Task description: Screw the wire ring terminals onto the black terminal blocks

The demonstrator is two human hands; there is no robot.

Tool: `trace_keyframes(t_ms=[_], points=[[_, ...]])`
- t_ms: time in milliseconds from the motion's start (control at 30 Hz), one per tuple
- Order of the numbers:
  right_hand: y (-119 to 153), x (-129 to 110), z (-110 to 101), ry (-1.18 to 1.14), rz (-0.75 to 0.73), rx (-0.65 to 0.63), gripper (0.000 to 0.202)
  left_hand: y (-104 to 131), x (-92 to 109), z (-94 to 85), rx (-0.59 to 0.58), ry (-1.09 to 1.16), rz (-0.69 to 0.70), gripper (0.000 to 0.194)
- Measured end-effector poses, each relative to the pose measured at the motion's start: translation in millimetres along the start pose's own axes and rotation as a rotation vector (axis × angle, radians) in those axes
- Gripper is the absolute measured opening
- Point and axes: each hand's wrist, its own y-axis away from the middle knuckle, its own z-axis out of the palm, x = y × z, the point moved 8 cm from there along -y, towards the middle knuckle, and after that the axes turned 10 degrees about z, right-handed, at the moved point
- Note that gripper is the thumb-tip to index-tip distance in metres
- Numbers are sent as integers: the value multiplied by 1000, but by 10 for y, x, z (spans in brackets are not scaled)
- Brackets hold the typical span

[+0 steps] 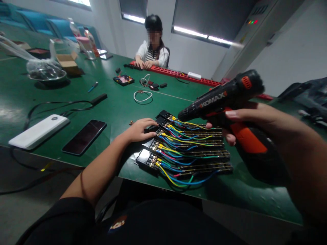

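Observation:
My right hand (245,119) grips a black and orange electric screwdriver (224,98), its tip pointing left over a row of black terminal blocks (158,143). Several yellow, blue, red and green wires (189,149) run from the blocks across long dark strips. My left hand (139,130) rests flat on the left end of the terminal blocks, fingers pressing on them. All of this lies on the green table (114,109) near its front edge.
A black phone (84,136) and a white power bank (38,131) with a black cable lie at the left. Farther back are a white cable loop (143,96), small boxes, a metal bowl (47,73) and a seated person (152,47) working at a red strip (184,74).

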Motion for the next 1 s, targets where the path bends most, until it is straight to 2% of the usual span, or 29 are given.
trace_keyframes(t_ms=[100, 200, 333, 500, 733, 1000], points=[[-33, -56, 133, -35, 1, 39, 48, -18, -6, 51, 30, -25, 4, 46], [-45, -99, 174, -61, -7, 133, 42, -44, -13, 71, 65, -64, 19, 43], [-91, -89, 132, -55, 13, 218, 31, -101, -91, 84, 70, -38, -14, 43], [-195, -8, 13, -84, -9, 242, 37, -199, -177, 97, 81, -44, -33, 42], [-319, 41, -25, -71, 32, 131, 34, -242, -166, 135, 57, -35, 10, 34], [-578, -110, 67, 46, 137, -33, 27, -254, -308, 167, 108, 41, -2, 37]])
